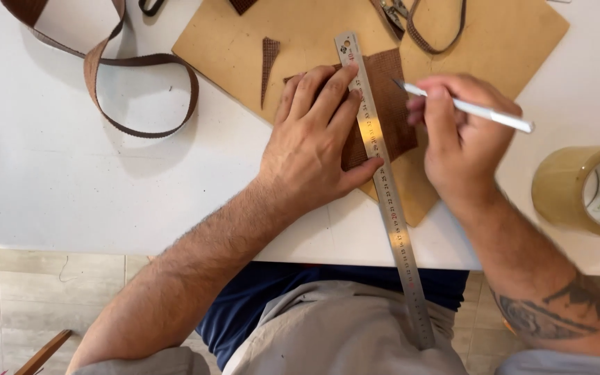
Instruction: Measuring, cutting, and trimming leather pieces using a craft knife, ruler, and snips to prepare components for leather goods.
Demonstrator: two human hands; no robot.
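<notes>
Leather piece (392, 104) under left hand (314, 139) — right hand (460, 139) beside.

White core label with green marks inside the tan tape roll (585, 187), right table edge.

craft workshop | steel ruler (383, 173) | webbing strap (98, 69) | tape roll (588, 189)

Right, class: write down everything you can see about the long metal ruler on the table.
The metal ruler is a long, thin, shiny steel strip with printed graduations and a small hole near its far end. It lies flat and slightly slanted across the brown woven piece and the tan board, its near end overhanging the white table. The left hand presses it down; the right hand holds a white craft knife beside its edge.
</notes>
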